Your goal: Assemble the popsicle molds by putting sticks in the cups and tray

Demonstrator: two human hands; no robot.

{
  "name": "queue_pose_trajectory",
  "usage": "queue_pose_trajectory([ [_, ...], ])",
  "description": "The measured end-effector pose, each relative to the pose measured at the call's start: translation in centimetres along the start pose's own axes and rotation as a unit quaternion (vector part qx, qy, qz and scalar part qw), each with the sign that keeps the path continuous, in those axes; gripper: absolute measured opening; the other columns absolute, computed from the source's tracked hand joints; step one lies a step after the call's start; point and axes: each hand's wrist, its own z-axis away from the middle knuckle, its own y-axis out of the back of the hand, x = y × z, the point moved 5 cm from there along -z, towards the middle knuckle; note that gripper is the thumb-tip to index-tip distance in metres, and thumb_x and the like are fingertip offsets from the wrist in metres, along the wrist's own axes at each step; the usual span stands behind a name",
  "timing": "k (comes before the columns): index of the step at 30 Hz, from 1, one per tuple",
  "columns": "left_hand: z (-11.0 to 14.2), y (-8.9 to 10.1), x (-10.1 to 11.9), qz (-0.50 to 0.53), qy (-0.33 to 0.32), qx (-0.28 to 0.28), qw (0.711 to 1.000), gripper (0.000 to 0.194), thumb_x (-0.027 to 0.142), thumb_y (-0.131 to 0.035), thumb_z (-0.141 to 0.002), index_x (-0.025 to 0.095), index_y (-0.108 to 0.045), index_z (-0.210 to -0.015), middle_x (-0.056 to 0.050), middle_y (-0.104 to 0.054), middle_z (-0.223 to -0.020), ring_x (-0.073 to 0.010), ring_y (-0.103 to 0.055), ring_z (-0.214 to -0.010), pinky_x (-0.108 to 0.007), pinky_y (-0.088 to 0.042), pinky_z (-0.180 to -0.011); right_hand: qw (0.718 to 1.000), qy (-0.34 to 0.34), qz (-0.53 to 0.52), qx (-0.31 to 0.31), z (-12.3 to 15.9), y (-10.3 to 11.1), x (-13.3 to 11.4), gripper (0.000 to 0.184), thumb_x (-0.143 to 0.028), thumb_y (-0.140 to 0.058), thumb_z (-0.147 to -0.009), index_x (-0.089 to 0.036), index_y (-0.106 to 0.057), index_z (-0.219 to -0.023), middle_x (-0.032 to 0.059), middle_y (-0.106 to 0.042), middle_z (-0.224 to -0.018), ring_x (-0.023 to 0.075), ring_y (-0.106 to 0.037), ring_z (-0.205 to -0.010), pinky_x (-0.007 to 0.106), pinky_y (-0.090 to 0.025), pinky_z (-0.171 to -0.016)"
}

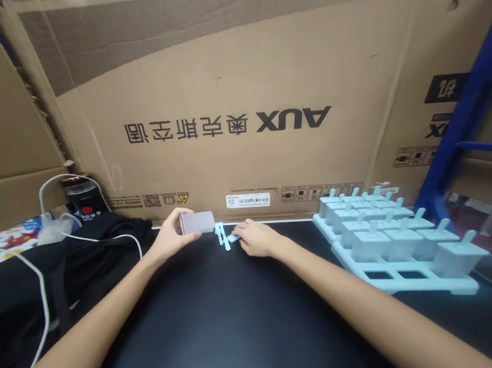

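Held in my left hand (pixel 173 237) is a pale, translucent popsicle mould cup (pixel 198 223), lying sideways between thumb and fingers. Close to its open-looking right end, several light-blue popsicle stick lids (pixel 223 236) lie on the black table near the cardboard. My right hand (pixel 255 237) has its fingers closed on one light-blue popsicle stick lid (pixel 233 237) beside the others; the fingers partly hide it. To the right stands a light-blue popsicle mould rack (pixel 425 269). It carries rows of capped moulds (pixel 403 240) with sticks pointing up, and two front slots show no mould.
A large cardboard sheet (pixel 217 75) with upside-down print walls off the far side. Left lie a black bag (pixel 109 246), a white cable (pixel 43 296) and a dark jar (pixel 85 199). Blue metal posts (pixel 464 101) rise at right. Black tabletop (pixel 217 341) extends between my arms.
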Motion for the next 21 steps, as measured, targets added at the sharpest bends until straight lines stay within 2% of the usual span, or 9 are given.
queue_pose_trajectory([
  [4, 0.2, -1.5, 1.2, 0.029, -0.019, -0.042, 0.998, 0.061, 0.037, -0.079, -0.064, 0.018, -0.048, -0.113, -0.006, -0.061, -0.104, -0.0202, -0.061, -0.091, -0.038, -0.051, -0.085, 1.0, -0.02, 0.005, -0.003, 1.1, -0.2, 1.3, 0.023, -0.023, -0.046, -0.092, -0.013, -0.063, -0.103, 0.0135, -0.062, -0.107, 0.0241, -0.056, -0.101, 0.032, -0.043, -0.085],
  [9, 1.2, -4.6, 3.1, 0.071, -0.049, -0.108, 0.99, 0.057, 0.034, -0.078, -0.07, 0.02, -0.047, -0.115, -0.007, -0.059, -0.107, -0.0198, -0.061, -0.095, -0.039, -0.05, -0.087, 0.998, -0.063, 0.002, 0.006, 4.3, 0.1, 2.5, 0.014, -0.019, -0.046, -0.09, -0.016, -0.058, -0.096, 0.0104, -0.062, -0.1, 0.0203, -0.058, -0.087, 0.028, -0.041, -0.072],
  [13, 2.3, -6.8, 4.7, 0.09, -0.101, -0.131, 0.982, 0.051, 0.03, -0.08, -0.068, 0.02, -0.05, -0.109, -0.01, -0.051, -0.123, -0.0219, -0.058, -0.107, -0.041, -0.047, -0.093, 0.988, -0.091, -0.093, 0.087, 5.6, 1.9, 3.2, 0.008, -0.021, -0.048, -0.089, -0.017, -0.055, -0.086, 0.0058, -0.061, -0.089, 0.0167, -0.056, -0.08, 0.027, -0.039, -0.071],
  [17, 3.1, -8.3, 5.4, 0.118, -0.12, -0.154, 0.974, 0.048, 0.026, -0.08, -0.069, 0.02, -0.046, -0.104, -0.014, -0.05, -0.131, -0.026, -0.052, -0.122, -0.045, -0.043, -0.1, 0.942, -0.125, -0.264, 0.167, 6.3, 4.4, 3.1, 0.013, -0.028, -0.049, -0.09, -0.018, -0.055, -0.084, 0.0016, -0.061, -0.079, 0.0141, -0.054, -0.071, 0.026, -0.04, -0.067],
  [21, 3.5, -8.9, 5.7, 0.126, -0.112, -0.165, 0.972, 0.046, 0.023, -0.078, -0.071, 0.019, -0.044, -0.103, -0.015, -0.056, -0.126, -0.0261, -0.056, -0.118, -0.046, -0.043, -0.099, 0.882, -0.095, -0.412, 0.21, 6.5, 5.7, 1.6, 0.015, -0.034, -0.055, -0.086, -0.019, -0.052, -0.087, 0.0006, -0.062, -0.082, 0.0135, -0.057, -0.072, 0.025, -0.043, -0.066],
])
